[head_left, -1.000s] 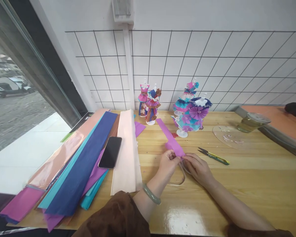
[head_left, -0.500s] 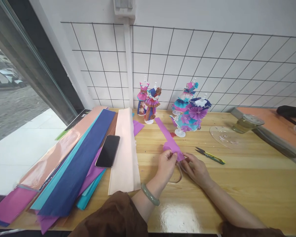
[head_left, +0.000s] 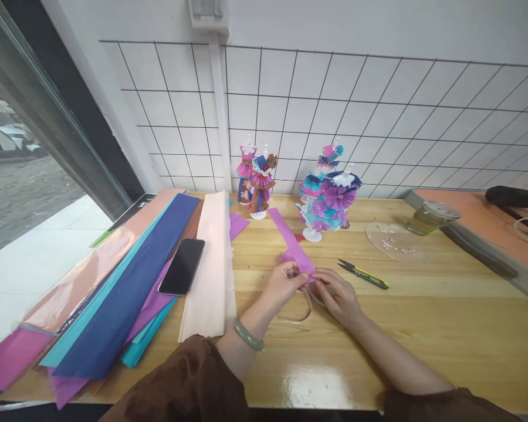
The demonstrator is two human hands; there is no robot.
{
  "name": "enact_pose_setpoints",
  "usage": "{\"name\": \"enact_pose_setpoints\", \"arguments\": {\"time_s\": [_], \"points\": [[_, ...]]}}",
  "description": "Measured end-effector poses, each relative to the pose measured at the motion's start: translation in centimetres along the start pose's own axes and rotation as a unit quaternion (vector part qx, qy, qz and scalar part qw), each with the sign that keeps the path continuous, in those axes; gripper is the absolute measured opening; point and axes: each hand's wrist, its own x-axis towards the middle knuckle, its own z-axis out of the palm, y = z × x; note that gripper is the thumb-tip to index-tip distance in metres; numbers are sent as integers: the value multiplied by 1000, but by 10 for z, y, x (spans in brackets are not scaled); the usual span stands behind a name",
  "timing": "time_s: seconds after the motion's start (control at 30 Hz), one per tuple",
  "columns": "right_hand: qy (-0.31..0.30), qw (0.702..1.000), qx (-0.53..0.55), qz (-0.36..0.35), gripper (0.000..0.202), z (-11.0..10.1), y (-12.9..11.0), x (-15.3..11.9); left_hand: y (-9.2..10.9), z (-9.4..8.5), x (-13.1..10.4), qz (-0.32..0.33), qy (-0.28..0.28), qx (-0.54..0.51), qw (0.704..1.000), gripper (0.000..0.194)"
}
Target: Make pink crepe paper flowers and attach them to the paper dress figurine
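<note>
A long purple paper strip (head_left: 286,231) slants across the table, and its near end is between my two hands. My left hand (head_left: 286,284) pinches that end between thumb and fingers; a green bangle (head_left: 249,335) circles the wrist. Opposite it, my right hand (head_left: 338,296) grips the strip's right corner with its fingertips. Below the hands a thin pale ribbon-like loop (head_left: 307,305) curves on the table, its upper part hidden by my fingers. To the right lie yellow-handled thread snips (head_left: 364,274), apart from my hand.
Several miniature dress stands with paper dresses (head_left: 334,199) stand by the grid wall. Folded coloured paper (head_left: 127,287), a pale pink paper sheet (head_left: 209,264) and a phone (head_left: 182,266) lie left. At right are a clear plate (head_left: 389,241), a lidded cup (head_left: 433,217) and an orange surface (head_left: 470,205).
The whole view has shifted, so everything sits slightly further left. Both hands still hold the purple strip's near end, with the fingers a little closer together.
</note>
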Motion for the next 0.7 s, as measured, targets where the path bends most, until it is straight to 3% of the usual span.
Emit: {"name": "enact_pose_setpoints", "arguments": {"time_s": [0.23,0.4,0.7], "points": [[15,998,54,27,16,-4,-3,4,13,-3,-2,-31,-37,29,998,34],[-19,995,97,27,16,-5,-5,7,13,-7,-1,-46,-64,50,996,36],[-55,983,161,69,15,-11,-3,7,16,-6,-2,-43,-72,113,990,24]]}}
